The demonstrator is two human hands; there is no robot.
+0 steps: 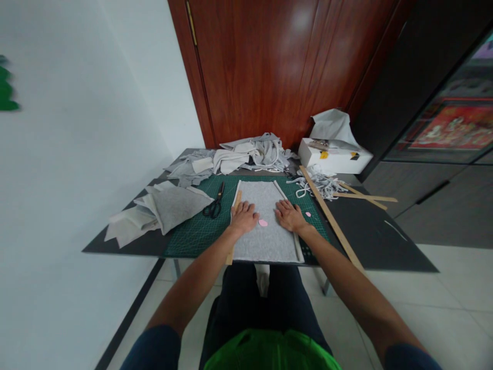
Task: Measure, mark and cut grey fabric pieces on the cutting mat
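A piece of light grey fabric (265, 244) lies on a green cutting mat (200, 236). Its right edge looks rolled or folded into a narrow strip. My left hand (245, 218) rests flat on the fabric's left side, partly over a wooden ruler (230, 256) that runs along that edge. Flat on the right side is my right hand (290, 216), fingers stretched out near the rolled edge. Between the hands sits a small pink flat piece (263, 222), whose kind I cannot make out. Black-handled scissors (214, 205) lie left of the fabric.
Grey and white fabric pieces (173, 205) are stacked at left, with a heap of scraps (246, 154) behind. At right are a long wooden stick (327, 213), tangled fabric strips (321, 184) and a white box (331, 158). A second pink piece (308, 214) lies on the mat.
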